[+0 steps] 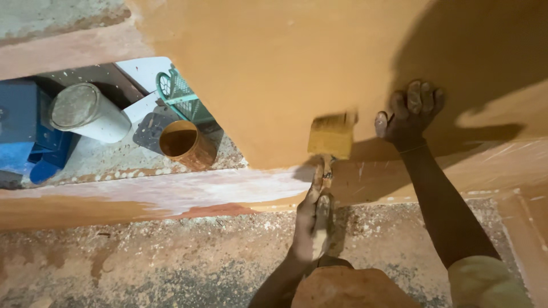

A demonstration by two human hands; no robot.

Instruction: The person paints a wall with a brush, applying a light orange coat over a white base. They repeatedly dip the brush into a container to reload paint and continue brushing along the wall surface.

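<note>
Ochre-painted wall [285, 68] fills most of the view, w/ a paler, unpainted band running along its lower edge and a gritty, paint-flecked floor [171, 262] below; left hand [311, 222] is clenched round the handle of a wide paintbrush [331, 137], bristles pressed against the wall just above the pale band, brush head blurred; right hand [411, 117] is released, holding nothing, fingers spread and palm flat on the wall just right of the brush, not touching it; right forearm runs down to a light sleeve at bottom right; strong shadow of arm & body falls across the wall's upper right; through an opening at left, lower level shows an open tin of orange-brown paint [182, 144], well apart from both hands; beside it a white cylindrical container [85, 114] lying tilted, a teal plastic basket [182, 94] behind the tin, and a blue box-like thing [25, 128] at far left, partly cut off; floor there speckled w/ white bits.
</note>
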